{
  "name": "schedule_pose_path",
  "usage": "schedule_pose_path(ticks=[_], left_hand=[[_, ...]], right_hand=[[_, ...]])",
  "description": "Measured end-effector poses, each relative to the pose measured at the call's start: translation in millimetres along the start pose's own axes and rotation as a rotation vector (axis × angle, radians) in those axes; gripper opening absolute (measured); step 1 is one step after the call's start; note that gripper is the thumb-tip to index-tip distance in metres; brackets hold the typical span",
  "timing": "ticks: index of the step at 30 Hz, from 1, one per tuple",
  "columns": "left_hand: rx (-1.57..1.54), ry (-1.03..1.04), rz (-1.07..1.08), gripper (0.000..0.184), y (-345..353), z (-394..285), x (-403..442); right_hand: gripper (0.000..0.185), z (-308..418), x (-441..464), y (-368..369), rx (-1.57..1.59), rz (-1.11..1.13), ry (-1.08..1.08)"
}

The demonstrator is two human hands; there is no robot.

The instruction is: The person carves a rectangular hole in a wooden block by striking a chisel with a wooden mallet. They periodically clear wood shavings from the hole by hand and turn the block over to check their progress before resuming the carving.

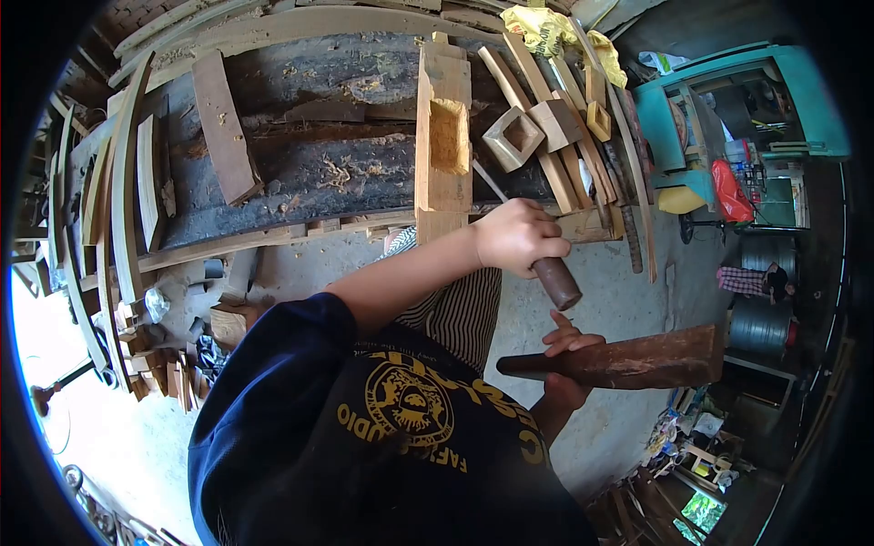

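My left hand (521, 238) is wrapped around a chisel by its dark brown handle (557, 284). The thin metal blade points up and left, toward a pale wooden beam (443, 68) that lies across the bench. A rough rectangular recess (449, 136) is cut into this beam, with the blade tip close to its right side; I cannot tell if they touch. Lower right, my right hand (572, 350) grips a dark wooden mallet (651, 361) where handle and head meet, some fingers partly lifted. The mallet lies roughly level, below the chisel's butt and apart from it.
The dark, worn bench (328, 182) carries wood shavings and a brown plank (223, 127). Right of the beam lie several wood strips and a hollow square wooden block (513, 139). A teal cabinet (797, 86) stands at far right. Offcuts (232, 323) lie on the floor at left.
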State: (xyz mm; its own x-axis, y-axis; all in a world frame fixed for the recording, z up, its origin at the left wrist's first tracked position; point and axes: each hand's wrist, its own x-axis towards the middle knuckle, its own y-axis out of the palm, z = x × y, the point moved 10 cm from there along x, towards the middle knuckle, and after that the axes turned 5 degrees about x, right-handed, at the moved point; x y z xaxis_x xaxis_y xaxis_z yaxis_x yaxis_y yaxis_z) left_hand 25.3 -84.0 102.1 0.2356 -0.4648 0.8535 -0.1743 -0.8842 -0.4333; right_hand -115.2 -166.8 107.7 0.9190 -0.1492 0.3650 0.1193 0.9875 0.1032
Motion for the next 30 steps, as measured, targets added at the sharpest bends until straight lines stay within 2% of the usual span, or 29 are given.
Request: schedule_pose_path(ticks=[1, 4, 5, 7, 11, 15, 17, 30], left_hand=[[0.001, -0.001, -0.004, 0.036, 0.9, 2.1, 3.9], [0.031, -0.031, -0.06, 0.034, -4.6, 16.0, 15.3], [0.037, -0.076, -0.08, 0.033, -6.3, 26.5, 17.2], [0.047, -0.101, -0.105, 0.033, -17.2, 37.9, 21.2], [0.131, -0.202, -0.177, 0.034, -28.4, 55.4, 23.3], [0.075, -0.318, -0.236, 0.028, -33.3, 74.4, 19.0], [0.076, -0.328, -0.256, 0.027, -35.3, 79.7, 19.3], [0.233, -0.467, -0.549, 0.025, -49.0, 103.9, 18.4]], right_hand=[[0.05, 3.8, -5.8, -2.8, -0.002, 0.003, 0.0], [0.053, -18.1, -21.3, -8.0, 0.22, -0.071, 0.302], [0.053, -16.6, -25.1, -7.7, 0.216, -0.072, 0.3], [0.055, -41.7, -46.7, -16.9, 0.266, -0.209, 0.58], [0.05, -45.9, -53.5, -13.4, 0.078, -0.308, 0.668], [0.052, -50.4, -60.2, -10.7, 0.015, -0.353, 0.712], [0.066, -46.8, -58.6, -10.9, -0.009, -0.368, 0.699], [0.062, -31.6, -26.1, -29.6, 0.04, -0.389, 0.517]])
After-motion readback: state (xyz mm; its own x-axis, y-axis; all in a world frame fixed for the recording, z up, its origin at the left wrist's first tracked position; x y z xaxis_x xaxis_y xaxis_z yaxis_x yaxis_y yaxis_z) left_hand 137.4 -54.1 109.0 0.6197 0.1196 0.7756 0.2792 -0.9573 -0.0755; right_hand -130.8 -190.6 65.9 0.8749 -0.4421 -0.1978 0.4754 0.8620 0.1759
